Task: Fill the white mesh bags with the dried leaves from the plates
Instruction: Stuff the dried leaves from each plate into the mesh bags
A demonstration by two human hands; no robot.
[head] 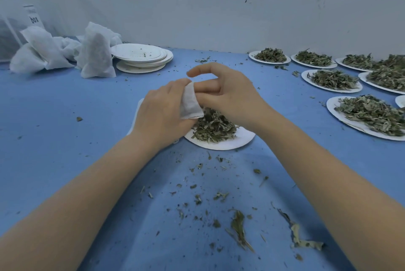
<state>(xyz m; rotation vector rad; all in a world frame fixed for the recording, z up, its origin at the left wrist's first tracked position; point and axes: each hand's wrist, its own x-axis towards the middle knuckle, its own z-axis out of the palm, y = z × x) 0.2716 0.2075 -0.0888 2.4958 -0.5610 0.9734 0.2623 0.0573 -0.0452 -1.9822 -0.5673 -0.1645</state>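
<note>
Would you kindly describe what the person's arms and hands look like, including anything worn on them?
Both forearms are bare right down to the frame's lower edge, with no sleeves in view. The left hand and right hand wear no gloves, and no rings, watch or bracelets are visible.

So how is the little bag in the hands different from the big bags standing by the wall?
The mesh bag gripped by the left hand looks flat and small, and the right hand has fingers at its mouth. The filled bags look puffed up and stand or lean on the blue table, untouched. All are white mesh.
</note>
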